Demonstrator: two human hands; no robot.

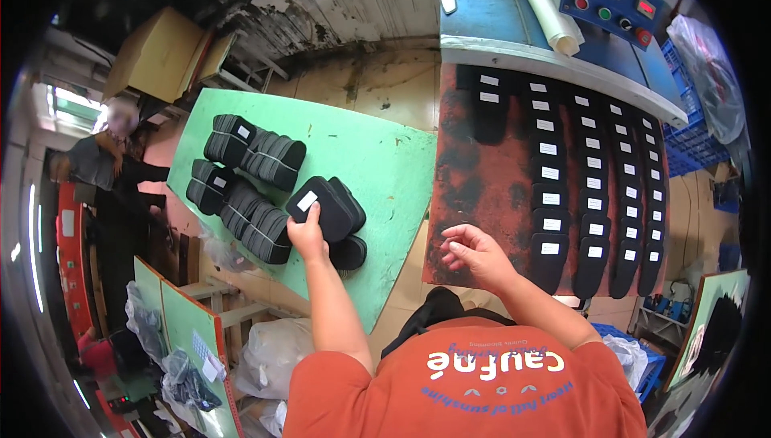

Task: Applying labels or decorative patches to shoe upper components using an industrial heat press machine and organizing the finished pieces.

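L hand [309,233], just left of ctr of frame, has its fingers clamped on the black pads [331,211]: thumb lies on top, at lower edge of the white label [307,202]; the other fingers are hidden. R hand [475,255], right of ctr, holds nothing; its fingers are half bent, slightly apart, above the lower-left part of the red surface [474,189]. Under L hand is the green surface [385,169], w/ banded stacks [273,161] of dark pads in mid-left. On the red surface, at right, are rows of labelled pads [546,272]. Upper right: blue machine [506,16] w/ control panel [614,0] & white roll [546,8]. Far left: another person [90,161].
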